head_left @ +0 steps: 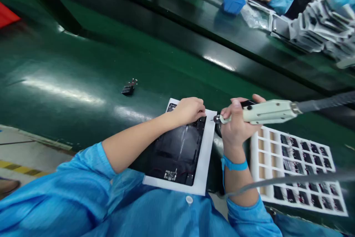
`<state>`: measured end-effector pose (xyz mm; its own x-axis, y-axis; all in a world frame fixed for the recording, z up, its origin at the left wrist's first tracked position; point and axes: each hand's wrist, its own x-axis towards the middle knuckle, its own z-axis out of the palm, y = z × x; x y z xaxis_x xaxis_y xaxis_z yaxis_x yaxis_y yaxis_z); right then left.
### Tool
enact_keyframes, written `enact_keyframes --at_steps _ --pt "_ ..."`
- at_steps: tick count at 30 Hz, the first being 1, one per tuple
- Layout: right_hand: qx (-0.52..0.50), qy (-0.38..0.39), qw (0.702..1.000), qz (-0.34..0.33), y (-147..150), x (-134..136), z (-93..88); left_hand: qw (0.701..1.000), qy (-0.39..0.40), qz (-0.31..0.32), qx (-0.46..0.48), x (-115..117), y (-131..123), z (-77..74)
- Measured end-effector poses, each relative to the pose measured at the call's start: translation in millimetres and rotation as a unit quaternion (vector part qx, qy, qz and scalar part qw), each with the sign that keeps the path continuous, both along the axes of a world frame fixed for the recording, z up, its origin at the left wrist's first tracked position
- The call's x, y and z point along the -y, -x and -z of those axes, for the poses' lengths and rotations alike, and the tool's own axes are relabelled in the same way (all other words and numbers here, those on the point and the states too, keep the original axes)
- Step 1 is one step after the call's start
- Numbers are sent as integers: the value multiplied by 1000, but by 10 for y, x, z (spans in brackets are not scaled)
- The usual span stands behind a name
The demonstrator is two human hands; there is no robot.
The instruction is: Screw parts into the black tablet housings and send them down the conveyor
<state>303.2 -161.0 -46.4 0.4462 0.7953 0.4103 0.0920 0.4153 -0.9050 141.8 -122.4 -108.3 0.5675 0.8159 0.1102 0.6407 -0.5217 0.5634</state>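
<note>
Electric screwdriver (269, 112) in R hand (238, 129), grip firm, bit just off black tablet casing (177, 152); L hand (188, 111) spread on casing, slip could gouge it.

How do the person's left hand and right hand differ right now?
The left hand rests on a flat black device panel, while the right hand grips a cream electric screwdriver. The right wrist wears a blue wrist strap; the left wrist shows none. Both arms come out of light blue smock sleeves.
</note>
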Motion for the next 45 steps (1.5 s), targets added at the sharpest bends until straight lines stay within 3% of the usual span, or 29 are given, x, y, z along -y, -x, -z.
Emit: enact_keyframes --at_steps 3,8,22,25,28,31,38,45 --pt "-10 15 999 -36 150 -20 107 1000 4 2 -2 6 -12 -26" --pt "6 12 999 -42 163 -47 230 1000 6 7 2 11 -20 -17" --pt "30 30 997 -65 206 -34 249 1000 2 8 -13 4 -9 -42" --pt "12 11 999 -36 25 -27 130 1000 -3 3 0 -6 -2 -17" --pt "14 -32 999 40 -238 -29 13 1000 -5 3 13 -13 2 15" --pt "25 -30 995 90 -412 -63 15 1000 -5 8 19 -12 10 28" --pt "25 8 996 88 -413 -165 237 1000 -9 5 16 -7 19 17" --pt "23 22 996 82 -400 -173 269 1000 -12 7 13 -4 8 20"
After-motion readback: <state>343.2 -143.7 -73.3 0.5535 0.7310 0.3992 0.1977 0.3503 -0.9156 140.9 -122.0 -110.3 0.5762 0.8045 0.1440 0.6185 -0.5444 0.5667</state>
